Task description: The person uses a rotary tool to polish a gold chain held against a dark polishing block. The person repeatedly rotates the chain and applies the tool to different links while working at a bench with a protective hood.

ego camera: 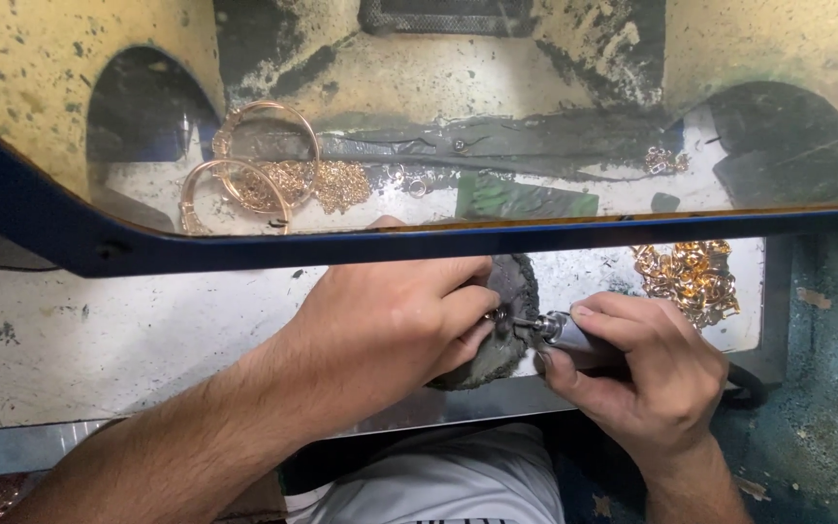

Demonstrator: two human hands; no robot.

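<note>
My left hand (390, 325) pinches a small metal piece (499, 315) against a dark round pad (516, 291) at the front of a white work surface (147, 330). In my right hand (637, 374) is a slim rotary handpiece (560, 328), held like a pen, its tip touching the small piece. A black cable runs off from the handpiece to the right. The small piece is mostly hidden by my fingers.
A blue-framed, dust-stained clear shield (438, 116) spans the top. Behind it lie two gold bangles (244, 175), a heap of gold chain (337, 184) and a green block (521, 199). More gold jewellery (691, 277) is piled at the right.
</note>
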